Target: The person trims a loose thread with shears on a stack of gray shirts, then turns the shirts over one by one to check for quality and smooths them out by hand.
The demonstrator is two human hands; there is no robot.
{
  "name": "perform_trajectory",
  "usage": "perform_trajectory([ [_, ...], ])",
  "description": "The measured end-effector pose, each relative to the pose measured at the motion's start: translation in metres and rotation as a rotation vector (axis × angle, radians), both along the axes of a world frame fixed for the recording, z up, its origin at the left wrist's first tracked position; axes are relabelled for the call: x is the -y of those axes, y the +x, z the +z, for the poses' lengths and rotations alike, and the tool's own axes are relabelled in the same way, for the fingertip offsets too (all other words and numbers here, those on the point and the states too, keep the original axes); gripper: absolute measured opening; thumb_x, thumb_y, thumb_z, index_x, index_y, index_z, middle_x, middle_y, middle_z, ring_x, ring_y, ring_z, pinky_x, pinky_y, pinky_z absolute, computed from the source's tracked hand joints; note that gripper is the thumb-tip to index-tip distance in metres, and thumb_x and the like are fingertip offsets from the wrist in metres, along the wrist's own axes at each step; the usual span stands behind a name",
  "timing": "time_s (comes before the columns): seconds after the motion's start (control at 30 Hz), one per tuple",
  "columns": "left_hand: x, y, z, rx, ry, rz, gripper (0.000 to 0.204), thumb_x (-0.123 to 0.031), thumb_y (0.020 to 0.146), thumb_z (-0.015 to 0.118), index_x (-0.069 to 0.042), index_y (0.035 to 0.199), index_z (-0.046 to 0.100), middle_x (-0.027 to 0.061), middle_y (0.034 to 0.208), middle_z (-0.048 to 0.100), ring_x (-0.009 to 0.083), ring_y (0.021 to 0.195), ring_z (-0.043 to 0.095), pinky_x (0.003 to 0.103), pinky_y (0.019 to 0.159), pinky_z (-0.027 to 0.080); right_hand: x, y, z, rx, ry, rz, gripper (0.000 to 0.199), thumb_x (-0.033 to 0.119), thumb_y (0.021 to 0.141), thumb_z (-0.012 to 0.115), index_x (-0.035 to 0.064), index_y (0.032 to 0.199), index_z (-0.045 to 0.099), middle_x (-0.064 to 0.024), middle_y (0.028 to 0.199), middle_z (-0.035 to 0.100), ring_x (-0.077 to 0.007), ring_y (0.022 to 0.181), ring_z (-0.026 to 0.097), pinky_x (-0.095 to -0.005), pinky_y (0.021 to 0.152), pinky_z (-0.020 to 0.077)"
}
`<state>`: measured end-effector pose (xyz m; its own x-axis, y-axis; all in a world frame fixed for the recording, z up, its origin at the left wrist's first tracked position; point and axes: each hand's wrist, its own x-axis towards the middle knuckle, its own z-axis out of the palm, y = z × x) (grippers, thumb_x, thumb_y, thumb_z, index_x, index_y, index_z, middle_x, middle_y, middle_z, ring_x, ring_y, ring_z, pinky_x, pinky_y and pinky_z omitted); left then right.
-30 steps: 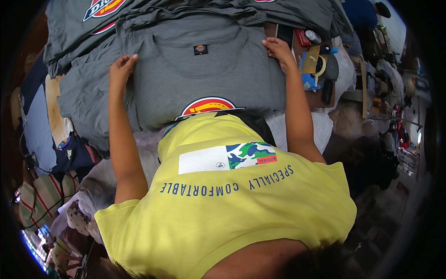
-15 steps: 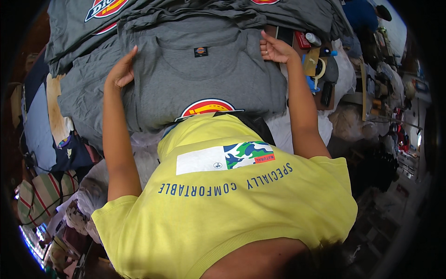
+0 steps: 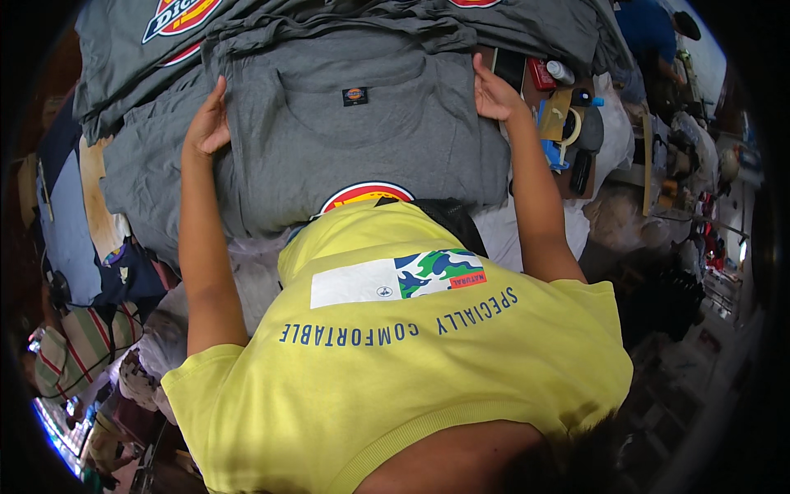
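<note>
A grey t-shirt [image 3: 362, 140] lies flat, back up, on a pile of like shirts, with a small dark label below its collar. My left hand [image 3: 207, 123] grips its left shoulder edge, fingers pointing away from me. At the right shoulder edge my right hand [image 3: 494, 92] has its fingers curled over the cloth. The shirt's lower part, with a round red and yellow print [image 3: 366, 196], is partly hidden by my yellow shirt [image 3: 395, 362].
More grey shirts [image 3: 148, 49] are stacked behind and to the left. To the right lie a tape roll [image 3: 570, 125], a blue tool [image 3: 550, 152] and a small white bottle [image 3: 559, 72]. Blue clothes [image 3: 70, 222] and a striped bag [image 3: 82, 350] sit at left. A person in blue [image 3: 650, 29] stands far right.
Both hands slid away from me along the grey shirt, from its sleeves up to the shoulder edges, and now hold the cloth there.
</note>
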<state>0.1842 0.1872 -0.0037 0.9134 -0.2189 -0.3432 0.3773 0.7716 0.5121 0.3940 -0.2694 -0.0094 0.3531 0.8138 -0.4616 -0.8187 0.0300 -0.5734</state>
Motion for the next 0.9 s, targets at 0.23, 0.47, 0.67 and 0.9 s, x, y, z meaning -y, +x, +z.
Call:
perform_trajectory([
  [0.23, -0.032, 0.016, -0.017, 0.023, -0.211, -0.017, 0.063, -0.048, 0.084, 0.045, 0.010, 0.107, 0.049, 0.0215, 0.109, 0.055, 0.0285, 0.104, 0.053, 0.039, 0.093, 0.038, 0.003, 0.049, -0.036, -0.195, 0.095, -0.087, 0.086, 0.065, 0.075, 0.041, -0.0125, 0.112, 0.044, -0.0206, 0.113, 0.052, -0.0280, 0.107, 0.050, -0.0417, 0.091, 0.0385],
  [0.47, -0.037, 0.015, -0.026, 0.049, -0.250, -0.049, 0.068, -0.051, 0.085, 0.040, 0.013, 0.108, 0.047, 0.0226, 0.111, 0.053, 0.0299, 0.105, 0.051, 0.039, 0.095, 0.037, 0.003, 0.054, -0.044, -0.286, 0.185, -0.077, 0.089, 0.067, 0.073, 0.041, -0.0133, 0.113, 0.043, -0.0222, 0.115, 0.051, -0.0304, 0.108, 0.049, -0.0444, 0.093, 0.0361],
  [0.67, -0.026, 0.015, -0.016, 0.090, -0.246, -0.019, 0.064, -0.048, 0.087, 0.040, 0.012, 0.108, 0.048, 0.0241, 0.109, 0.054, 0.0304, 0.106, 0.051, 0.038, 0.095, 0.037, -0.012, 0.023, -0.014, 0.050, -0.139, -0.402, 0.087, 0.067, 0.074, 0.039, -0.0090, 0.116, 0.041, -0.0195, 0.115, 0.051, -0.0279, 0.109, 0.048, -0.0425, 0.094, 0.0351],
  [0.9, 0.136, -0.028, 0.069, -0.048, 0.519, 0.522, 0.065, -0.053, 0.085, 0.038, 0.003, 0.117, 0.043, 0.0115, 0.114, 0.052, 0.0209, 0.108, 0.048, 0.030, 0.097, 0.031, -0.058, -0.114, 0.057, 0.424, -0.034, -0.454, 0.074, 0.059, 0.079, 0.043, -0.0032, 0.119, 0.040, -0.0104, 0.126, 0.040, -0.0184, 0.120, 0.032, -0.0333, 0.102, 0.0216],
])
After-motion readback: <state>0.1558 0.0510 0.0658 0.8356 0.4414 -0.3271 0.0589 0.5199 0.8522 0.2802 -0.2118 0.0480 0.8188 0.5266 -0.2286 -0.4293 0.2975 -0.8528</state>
